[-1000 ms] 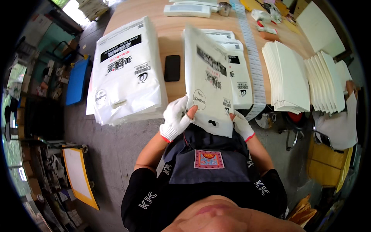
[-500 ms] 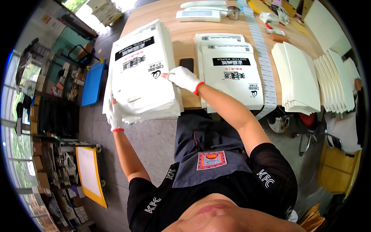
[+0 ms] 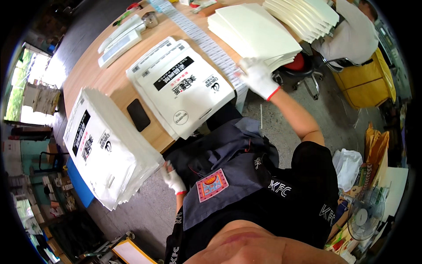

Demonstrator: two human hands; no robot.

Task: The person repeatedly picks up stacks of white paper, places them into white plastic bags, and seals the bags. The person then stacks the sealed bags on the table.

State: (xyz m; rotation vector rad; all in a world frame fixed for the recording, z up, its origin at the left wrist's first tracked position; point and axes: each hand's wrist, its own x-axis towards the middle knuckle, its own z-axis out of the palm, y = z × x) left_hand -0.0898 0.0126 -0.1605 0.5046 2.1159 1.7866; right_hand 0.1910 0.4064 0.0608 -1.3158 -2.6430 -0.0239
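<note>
My left hand (image 3: 173, 178), in a white glove with a red cuff, hangs beside the near corner of a tall stack of filled white plastic paper bags (image 3: 112, 149); its fingers are loosely apart and hold nothing visible. My right hand (image 3: 260, 80), gloved alike, is stretched out at the near left corner of a stack of plain cream-white sheets (image 3: 252, 33). Its fingers are apart, and whether they touch the sheets I cannot tell. Between the hands lies a lower stack of printed white paper bags (image 3: 187, 92). A black phone (image 3: 138, 115) rests between the two bag stacks.
A long pale measuring strip (image 3: 206, 44) runs across the wooden table (image 3: 90, 72). White box-like items (image 3: 121, 48) and a glass jar (image 3: 150, 19) stand at the back. More fanned sheets (image 3: 303, 17) lie at the right, where a seated person (image 3: 351, 37) is. A fan (image 3: 365, 214) stands behind right.
The view has turned to the right. My right hand has left the tall bag stack and reached to the plain sheets. My left hand has come off that stack's left side to its near corner.
</note>
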